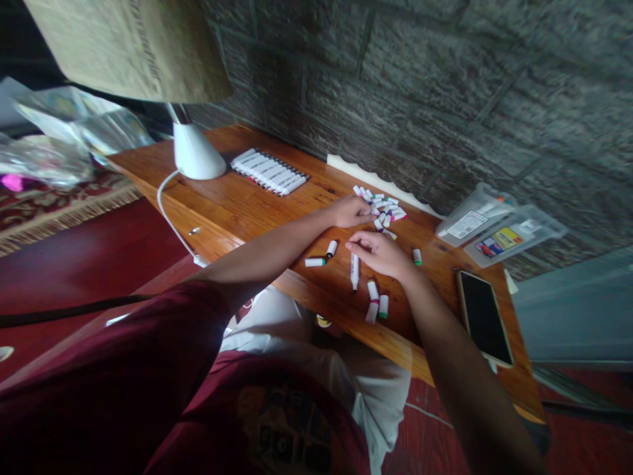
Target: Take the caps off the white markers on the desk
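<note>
White markers (384, 210) lie heaped within reach on the table (237, 211); our left grip (352, 212) sits together just beside them, our right grip (378, 254) curled, clamped or not we cannot tell.

Home room: wooden desk (222, 204) against brick wall (445, 86), white desk lamp (194, 150), fringed patterned rug (64, 211), red floor (113, 257).
</note>
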The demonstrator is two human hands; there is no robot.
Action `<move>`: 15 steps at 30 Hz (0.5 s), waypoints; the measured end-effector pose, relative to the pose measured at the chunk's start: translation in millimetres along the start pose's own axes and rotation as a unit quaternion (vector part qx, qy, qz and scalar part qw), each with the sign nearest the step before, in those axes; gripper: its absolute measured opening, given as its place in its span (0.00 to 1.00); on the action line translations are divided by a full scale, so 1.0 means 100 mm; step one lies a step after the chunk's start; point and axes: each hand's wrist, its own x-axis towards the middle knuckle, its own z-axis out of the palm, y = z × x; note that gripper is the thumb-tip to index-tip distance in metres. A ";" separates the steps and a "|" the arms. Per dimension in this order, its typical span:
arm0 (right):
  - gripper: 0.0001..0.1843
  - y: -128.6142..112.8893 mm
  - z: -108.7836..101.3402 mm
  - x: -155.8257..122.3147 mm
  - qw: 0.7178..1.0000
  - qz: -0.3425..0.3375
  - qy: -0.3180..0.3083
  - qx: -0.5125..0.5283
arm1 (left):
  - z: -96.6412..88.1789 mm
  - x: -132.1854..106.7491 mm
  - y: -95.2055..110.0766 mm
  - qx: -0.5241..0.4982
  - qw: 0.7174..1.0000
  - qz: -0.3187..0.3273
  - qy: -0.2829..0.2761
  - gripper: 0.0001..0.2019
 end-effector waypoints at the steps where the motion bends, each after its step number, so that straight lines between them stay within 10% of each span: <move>1: 0.18 0.00 0.00 0.00 1.000 -0.001 -0.001 0.000 | 0.00 0.00 0.00 0.000 1.000 -0.001 0.000 0.23; 15: 0.18 0.02 0.00 0.01 1.000 -0.009 0.007 -0.015 | -0.01 0.01 0.12 0.023 0.999 -0.032 -0.018 0.21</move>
